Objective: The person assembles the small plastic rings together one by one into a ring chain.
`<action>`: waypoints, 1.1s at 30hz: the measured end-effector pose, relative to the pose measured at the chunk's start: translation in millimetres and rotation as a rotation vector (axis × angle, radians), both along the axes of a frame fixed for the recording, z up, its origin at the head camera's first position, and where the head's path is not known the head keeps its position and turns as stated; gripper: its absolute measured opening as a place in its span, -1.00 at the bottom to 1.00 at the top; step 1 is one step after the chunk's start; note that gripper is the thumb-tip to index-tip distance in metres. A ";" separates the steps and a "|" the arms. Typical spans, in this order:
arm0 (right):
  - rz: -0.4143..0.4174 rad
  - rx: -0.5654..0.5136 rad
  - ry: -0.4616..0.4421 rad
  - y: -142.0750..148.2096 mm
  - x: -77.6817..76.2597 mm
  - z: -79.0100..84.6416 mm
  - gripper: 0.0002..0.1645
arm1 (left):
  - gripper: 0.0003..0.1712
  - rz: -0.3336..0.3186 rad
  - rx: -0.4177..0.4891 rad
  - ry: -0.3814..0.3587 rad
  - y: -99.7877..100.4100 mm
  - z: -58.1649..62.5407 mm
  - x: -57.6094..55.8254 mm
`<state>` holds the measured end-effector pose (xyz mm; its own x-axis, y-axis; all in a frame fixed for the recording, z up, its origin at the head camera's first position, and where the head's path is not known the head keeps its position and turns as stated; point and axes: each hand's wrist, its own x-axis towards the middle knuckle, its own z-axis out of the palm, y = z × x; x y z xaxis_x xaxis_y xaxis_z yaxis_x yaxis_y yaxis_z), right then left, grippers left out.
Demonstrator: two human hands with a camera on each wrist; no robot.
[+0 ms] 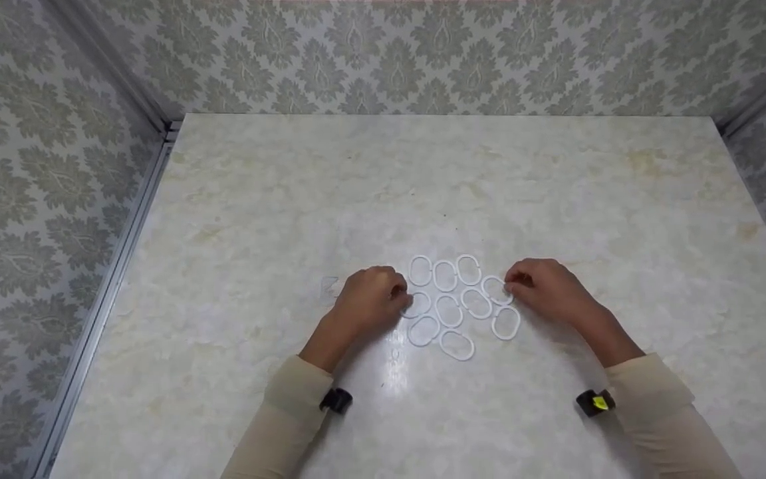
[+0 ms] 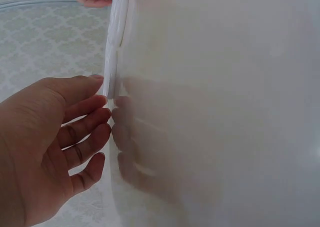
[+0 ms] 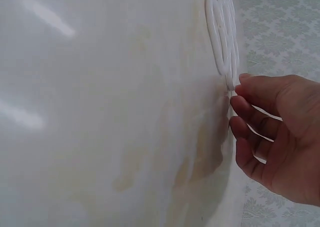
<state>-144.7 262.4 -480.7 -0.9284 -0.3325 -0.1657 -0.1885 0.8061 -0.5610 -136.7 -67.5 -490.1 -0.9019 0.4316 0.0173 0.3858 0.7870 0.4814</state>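
Head view: left hand [image 1: 371, 299] had its fingertips at the outer edge of one white ring [image 1: 429, 303], right hand [image 1: 549, 287] at another ring [image 1: 483, 287]. Fingers bent; couldn't tell whether either pair pinched. Remaining rings [image 1: 433, 274] lay flat on the table [image 1: 356, 199], mostly between both grips.

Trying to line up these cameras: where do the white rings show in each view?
Head: white rings clustered right of and below centre.
Left wrist: white rings, nearly edge-on, at the top, left of centre.
Right wrist: white rings, nearly edge-on, at the top, right of centre.
Shared landmark: the pale tabletop.
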 end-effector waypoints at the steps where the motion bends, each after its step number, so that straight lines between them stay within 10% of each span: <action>1: -0.003 0.005 0.001 -1.1 -0.3 0.0 -0.86 | -0.83 -0.002 -0.009 -0.001 0.5 -0.2 -0.1; 24: -0.015 0.161 -0.056 -15.7 -5.8 5.5 -0.94 | -0.95 -0.030 -0.098 0.081 5.1 -7.3 0.9; 33: 0.042 0.161 -0.021 -12.8 -3.4 1.7 -0.94 | -0.95 0.029 -0.008 -0.039 3.1 -4.1 1.4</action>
